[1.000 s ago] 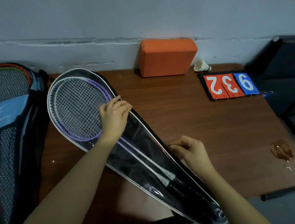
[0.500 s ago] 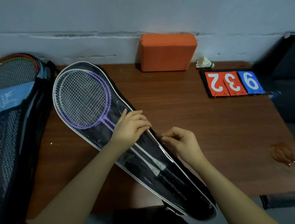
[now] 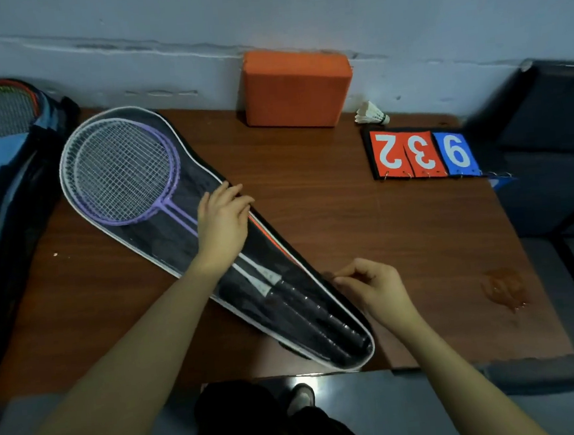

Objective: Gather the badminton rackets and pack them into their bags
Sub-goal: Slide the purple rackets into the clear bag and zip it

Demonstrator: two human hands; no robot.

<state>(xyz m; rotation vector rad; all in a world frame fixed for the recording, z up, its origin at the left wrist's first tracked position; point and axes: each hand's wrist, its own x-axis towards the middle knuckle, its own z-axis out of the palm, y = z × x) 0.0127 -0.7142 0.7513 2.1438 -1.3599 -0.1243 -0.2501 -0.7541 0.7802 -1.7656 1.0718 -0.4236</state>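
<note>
Two rackets [image 3: 127, 171] already lie inside the clear bag [image 3: 206, 175], its zip edge apparently unclosed.
Left hand [image 3: 222, 219] presses flat on the bag; right hand [image 3: 375, 287], nearer the handles, pinches the zip edge.

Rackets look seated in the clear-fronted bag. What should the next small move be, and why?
Probably draw the zipper along the bag's edge toward the head end. The right hand pinches something small at the racket bag edge near the handles, likely the pull, while the left hand presses the cover flat further up. Both rackets lie fully inside.

Left grip [image 3: 222, 219] flat, fingers extended; right grip [image 3: 373, 287] curled, fingertips pinched.
</note>
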